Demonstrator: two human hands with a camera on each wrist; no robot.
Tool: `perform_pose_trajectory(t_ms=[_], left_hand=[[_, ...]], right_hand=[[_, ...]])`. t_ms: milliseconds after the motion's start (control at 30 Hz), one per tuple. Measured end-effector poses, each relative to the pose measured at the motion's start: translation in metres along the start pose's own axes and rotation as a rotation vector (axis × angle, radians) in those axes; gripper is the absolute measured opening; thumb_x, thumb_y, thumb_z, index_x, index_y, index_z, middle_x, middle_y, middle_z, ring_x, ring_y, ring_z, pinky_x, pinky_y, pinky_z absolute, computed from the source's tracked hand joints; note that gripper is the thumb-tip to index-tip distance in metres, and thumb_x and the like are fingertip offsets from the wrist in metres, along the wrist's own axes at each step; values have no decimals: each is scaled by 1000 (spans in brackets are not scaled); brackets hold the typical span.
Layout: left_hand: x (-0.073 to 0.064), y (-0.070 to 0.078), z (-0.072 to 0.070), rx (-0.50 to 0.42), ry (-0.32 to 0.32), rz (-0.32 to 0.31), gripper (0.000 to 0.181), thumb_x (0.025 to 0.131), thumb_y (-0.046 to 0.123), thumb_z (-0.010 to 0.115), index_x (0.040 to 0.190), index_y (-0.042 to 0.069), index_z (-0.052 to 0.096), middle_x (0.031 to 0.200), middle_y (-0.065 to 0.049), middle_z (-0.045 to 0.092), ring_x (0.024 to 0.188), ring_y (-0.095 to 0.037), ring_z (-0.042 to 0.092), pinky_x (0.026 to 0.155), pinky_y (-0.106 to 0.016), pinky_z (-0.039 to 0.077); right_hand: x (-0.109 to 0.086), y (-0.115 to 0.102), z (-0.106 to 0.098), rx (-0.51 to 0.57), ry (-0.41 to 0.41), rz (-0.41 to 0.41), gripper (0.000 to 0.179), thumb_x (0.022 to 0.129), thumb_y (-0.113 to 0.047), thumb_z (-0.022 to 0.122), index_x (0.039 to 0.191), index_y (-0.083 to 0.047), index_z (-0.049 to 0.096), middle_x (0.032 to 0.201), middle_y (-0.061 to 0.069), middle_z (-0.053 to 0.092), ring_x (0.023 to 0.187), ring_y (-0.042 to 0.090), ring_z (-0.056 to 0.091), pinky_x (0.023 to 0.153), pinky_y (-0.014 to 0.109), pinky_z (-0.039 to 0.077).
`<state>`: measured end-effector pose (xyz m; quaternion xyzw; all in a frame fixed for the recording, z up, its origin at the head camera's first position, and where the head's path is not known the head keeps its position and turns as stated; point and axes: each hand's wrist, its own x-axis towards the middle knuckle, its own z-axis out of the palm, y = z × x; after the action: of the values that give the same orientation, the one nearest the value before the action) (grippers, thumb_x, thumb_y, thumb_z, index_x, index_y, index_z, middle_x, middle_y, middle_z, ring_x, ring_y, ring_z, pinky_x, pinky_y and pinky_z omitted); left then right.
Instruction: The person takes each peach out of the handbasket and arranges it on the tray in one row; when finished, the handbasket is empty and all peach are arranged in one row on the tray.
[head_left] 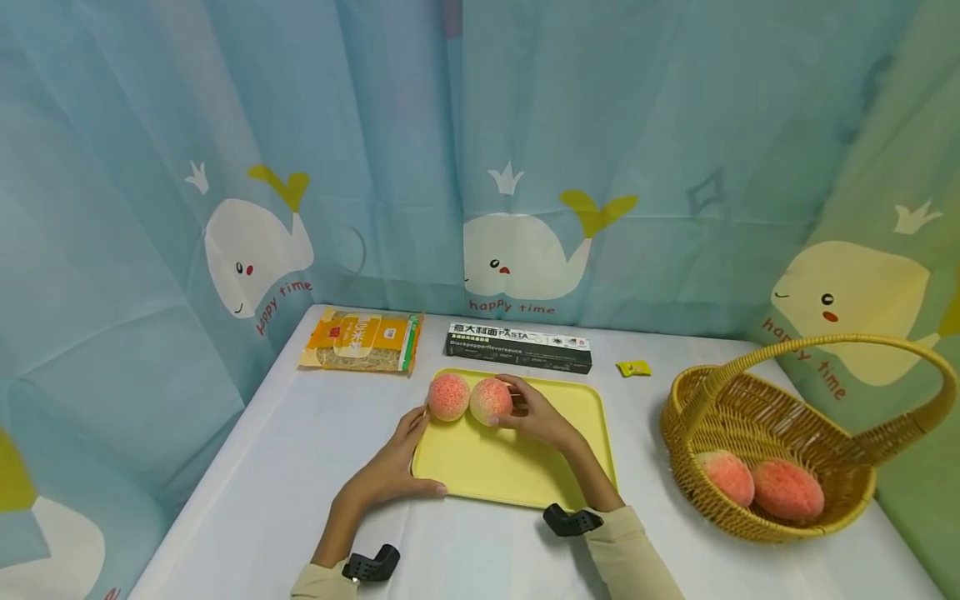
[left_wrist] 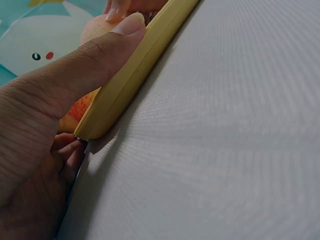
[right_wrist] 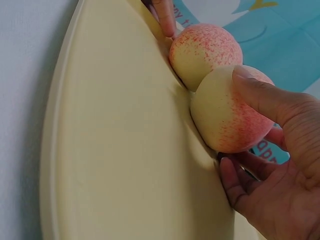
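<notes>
Left grip (head_left: 388, 473) wraps the near-left corner of the yellow tray (head_left: 510, 467), thumb along the near rim, fingers up the left side. Probably a brace, to keep the tray from sliding. Left peach (head_left: 448, 397) sits in the tray's far-left corner, no fingers visibly round it. Right peach (head_left: 489, 402) beside it, seemingly touching; right grip (head_left: 542, 418) holds this one from its right, thumb on the near side, fingers behind and low. That side hold likely suits a round thing that could roll, and lets it be set snug against its neighbour.

Surroundings, left to right on the white worktop (head_left: 285, 467): orange noodle bag (head_left: 363, 342), flat, beyond the tray's left end. Pasta box (head_left: 517, 347) close behind the far rim; contact unclear; leaves little room that way. Small yellow packet (head_left: 634, 368), out of the way. Wicker basket (head_left: 678, 454) far right, two more peaches (head_left: 787, 490) inside; its tall handle arches over the opening, a likely obstacle for a reach from above.
</notes>
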<state>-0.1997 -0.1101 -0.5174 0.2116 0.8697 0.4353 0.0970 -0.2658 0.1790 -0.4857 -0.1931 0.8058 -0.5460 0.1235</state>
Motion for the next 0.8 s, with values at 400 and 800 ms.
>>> perform_pose_trajectory(t_ms=[400,800], left_hand=[[-1,0,-1,4,5,14,125,65,52,86,158,10,13,163,-11,8,151,-32,13,117,-53,26],[0,0,-1,3,-2,4,125,66,52,86,157,7,14,164,-11,7,151,-32,12,117,-53,26]], right_hand=[[-8,-5,-6,-26,44,12,72,88,-16,73,149,-10,36,142,25,47,126,41,51,103,53,45],[-25,-21,-21,-55,75,-42,61,91,-20,70,146,-17,42,145,24,44,130,48,46,101,58,45]])
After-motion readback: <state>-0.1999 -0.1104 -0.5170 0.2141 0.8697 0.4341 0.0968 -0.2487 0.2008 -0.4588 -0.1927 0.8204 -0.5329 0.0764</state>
